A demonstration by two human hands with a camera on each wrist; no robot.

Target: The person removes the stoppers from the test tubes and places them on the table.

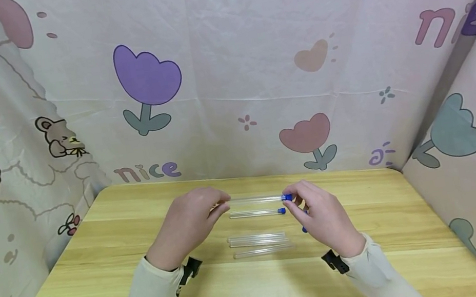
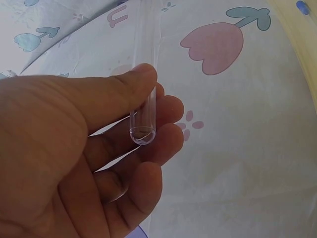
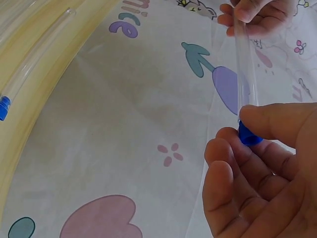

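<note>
Between my two hands a clear test tube [image 1: 255, 200] with a blue cap [image 3: 249, 135] is held roughly level above the table. My left hand [image 1: 192, 215] pinches its rounded closed end between thumb and fingers, as the left wrist view shows. At the capped end, my right hand [image 1: 320, 211] grips the tube and cap with thumb and fingertips. Just below it in the head view, another capped test tube [image 1: 255, 213] lies on the table. Several uncapped clear tubes [image 1: 257, 240] lie side by side nearer to me, one [image 1: 263, 251] slightly apart.
Loose blue caps [image 1: 305, 228] lie on the wooden table [image 1: 261, 295] beneath my right hand, partly hidden by it. A printed cloth [image 1: 225, 67] hangs behind the table's far edge and along both sides.
</note>
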